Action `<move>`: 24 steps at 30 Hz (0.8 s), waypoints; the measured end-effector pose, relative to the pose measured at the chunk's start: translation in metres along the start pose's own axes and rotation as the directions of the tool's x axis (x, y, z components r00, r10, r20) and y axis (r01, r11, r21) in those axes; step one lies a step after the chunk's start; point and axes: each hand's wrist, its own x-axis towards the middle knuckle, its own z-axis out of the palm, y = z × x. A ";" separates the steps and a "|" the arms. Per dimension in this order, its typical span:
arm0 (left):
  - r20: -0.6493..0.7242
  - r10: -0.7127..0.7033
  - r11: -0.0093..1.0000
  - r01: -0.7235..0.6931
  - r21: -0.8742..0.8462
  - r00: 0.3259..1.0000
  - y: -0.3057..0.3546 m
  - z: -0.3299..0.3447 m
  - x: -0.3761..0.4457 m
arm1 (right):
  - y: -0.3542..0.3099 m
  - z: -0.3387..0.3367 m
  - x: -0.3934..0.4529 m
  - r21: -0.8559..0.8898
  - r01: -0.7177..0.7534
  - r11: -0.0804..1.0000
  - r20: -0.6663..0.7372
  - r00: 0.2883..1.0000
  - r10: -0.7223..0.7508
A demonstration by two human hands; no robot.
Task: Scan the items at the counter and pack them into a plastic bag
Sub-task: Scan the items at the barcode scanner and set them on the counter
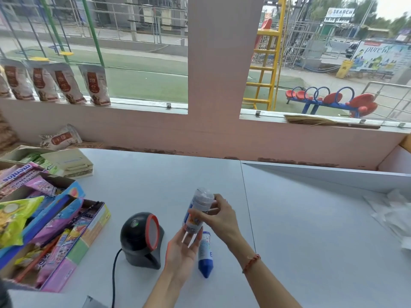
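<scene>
Two hands' grip holds a bottle (198, 210) over the white counter (311, 218) below street-facing windows.

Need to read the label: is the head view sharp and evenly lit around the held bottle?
Head view: bottle label smeared, unreadable; both hands, left and right, soft; red scanner glow tints the left palm edge; flat daylight; wide-angle bends the sill.

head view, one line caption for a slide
Both hands hold a bottle beside the scanner; a tube lies on the counter.
</scene>
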 end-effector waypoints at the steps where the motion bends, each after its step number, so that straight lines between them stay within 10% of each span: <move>1: 0.008 0.001 0.999 -0.001 -0.033 1.000 0.001 -0.003 -0.003 | -0.003 0.007 -0.003 -0.054 0.039 0.998 -0.009 0.999 -0.040; 8: 0.073 0.043 0.997 -0.038 -0.072 0.996 0.014 -0.021 -0.011 | -0.014 0.030 -0.018 -0.153 0.088 0.984 -0.057 0.994 -0.097; 12: -0.002 0.111 0.945 -0.105 0.311 0.994 0.010 -0.019 -0.004 | -0.011 0.022 -0.016 -0.207 0.066 0.976 -0.185 0.977 -0.105; 15: -0.101 0.299 0.489 -0.062 0.870 0.949 0.005 -0.016 0.002 | 0.005 0.001 -0.010 -0.260 -0.025 0.965 -0.288 0.956 -0.053; 18: -0.008 0.322 0.004 0.007 1.000 0.947 0.005 -0.004 0.002 | 0.024 -0.019 -0.001 -0.327 -0.141 0.935 -0.327 0.945 0.028; 24: 0.061 0.243 -0.257 0.004 0.966 0.968 -0.006 0.014 0.013 | 0.046 -0.036 0.007 -0.320 -0.184 0.929 -0.252 0.962 0.104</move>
